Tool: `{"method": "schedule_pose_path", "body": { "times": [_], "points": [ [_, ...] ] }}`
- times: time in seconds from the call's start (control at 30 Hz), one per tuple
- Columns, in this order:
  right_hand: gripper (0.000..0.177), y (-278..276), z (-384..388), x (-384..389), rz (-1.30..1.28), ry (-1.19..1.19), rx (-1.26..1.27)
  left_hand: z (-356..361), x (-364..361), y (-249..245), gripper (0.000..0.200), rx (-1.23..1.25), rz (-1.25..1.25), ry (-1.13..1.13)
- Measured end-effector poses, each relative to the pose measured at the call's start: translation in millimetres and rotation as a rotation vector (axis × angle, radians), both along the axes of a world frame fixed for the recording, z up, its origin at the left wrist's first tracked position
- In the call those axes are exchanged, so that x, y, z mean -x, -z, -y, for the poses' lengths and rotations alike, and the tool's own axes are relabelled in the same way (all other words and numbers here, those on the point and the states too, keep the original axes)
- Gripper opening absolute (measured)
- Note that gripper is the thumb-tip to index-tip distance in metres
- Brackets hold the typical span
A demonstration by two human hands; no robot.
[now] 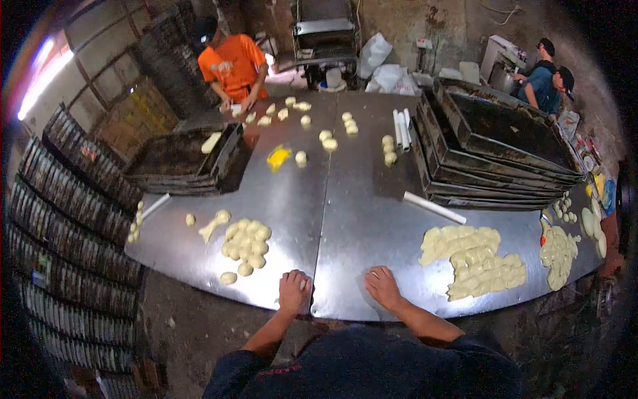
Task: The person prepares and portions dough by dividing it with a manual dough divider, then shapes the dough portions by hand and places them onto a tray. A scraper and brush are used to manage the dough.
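My left hand [294,291] rests on the metal table near its front edge, fingers curled down over the surface. What lies under them, if anything, is hidden. Farther right, my right hand [382,286] is cupped palm-down on the metal, its fingers bent and close together; its underside does not show. Left of my left hand sits a cluster of round dough balls [246,243], with a single dough ball [228,277] in front. Flattened, lumpy dough [488,272] spreads over the table to the right of my right hand.
Stacked black baking trays stand at right [492,166] and left [186,159]. A white rolling pin [434,207] lies before the right stack. A yellow patch [279,158] marks the table. Across it, a person in orange [234,70] handles dough; two people [548,83] stand back right.
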State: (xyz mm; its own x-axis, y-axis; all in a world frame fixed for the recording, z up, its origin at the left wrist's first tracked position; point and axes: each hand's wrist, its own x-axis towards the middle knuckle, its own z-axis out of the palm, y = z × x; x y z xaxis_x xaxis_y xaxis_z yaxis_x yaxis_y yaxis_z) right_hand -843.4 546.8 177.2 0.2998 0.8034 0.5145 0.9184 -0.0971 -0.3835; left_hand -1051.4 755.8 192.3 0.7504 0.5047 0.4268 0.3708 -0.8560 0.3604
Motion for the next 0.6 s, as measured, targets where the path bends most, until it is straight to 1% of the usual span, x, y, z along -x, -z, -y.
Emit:
{"method": "schedule_pose_path", "body": {
  "times": [0.07,0.1,0.13,0.17,0.2,0.23,0.27,0.3,0.33,0.37,0.4,0.43,0.47,0.5,0.53,0.57,0.6],
  "points": [
    [0.012,6,34,20,-0.214,-0.019,0.022,29,17,-10,0.022,0.016,0.045,-0.015],
    [0.016,-4,37,36,-0.273,-0.025,-0.002,47,20,-15,0.021,0.075,0.021,0.047],
    [0.015,-11,28,46,-0.514,0.066,0.132,67,27,-15,0.019,0.145,-0.015,0.109],
    [0.013,-21,6,40,-0.745,0.167,0.258,73,22,-13,0.021,0.228,-0.078,0.184],
    [0.022,-38,-21,20,-1.035,0.103,0.385,71,16,-8,0.025,0.25,-0.14,0.308],
    [0.034,-68,-54,-4,-1.156,0.025,0.388,66,13,-13,0.026,0.313,-0.151,0.337],
    [0.039,-97,-82,-21,-0.91,-0.18,0.043,61,10,-21,0.027,0.368,-0.152,0.366],
    [0.041,-142,-109,-32,-0.878,-0.184,-0.052,59,14,-28,0.027,0.365,-0.148,0.369],
    [0.044,-210,-127,-36,-0.884,-0.257,-0.249,56,20,-33,0.027,0.34,-0.096,0.388],
    [0.042,-252,-149,-45,-0.756,-0.219,-0.343,49,24,-36,0.027,0.315,-0.049,0.411],
    [0.042,-284,-172,-60,-0.44,-0.133,-0.485,41,25,-35,0.027,0.314,-0.055,0.423],
    [0.041,-307,-198,-78,-0.118,-0.055,-0.685,37,28,-32,0.031,0.44,-0.049,0.402],
    [0.044,-311,-235,-105,-0.004,0.001,-0.835,38,33,-27,0.034,0.575,-0.055,0.382],
    [0.055,-313,-266,-129,0.111,0.039,-0.811,34,26,-21,0.037,0.71,-0.053,0.342],
    [0.064,-299,-293,-148,0.162,0.165,-0.665,31,18,-38,0.035,0.869,-0.068,0.226],
    [0.073,-266,-320,-163,0.195,0.367,-0.643,24,3,-70,0.03,0.796,-0.048,0.186],
    [0.071,-266,-307,-144,-0.123,0.328,-0.485,13,-10,-96,0.032,0.869,0.053,0.154]
  ]
}}
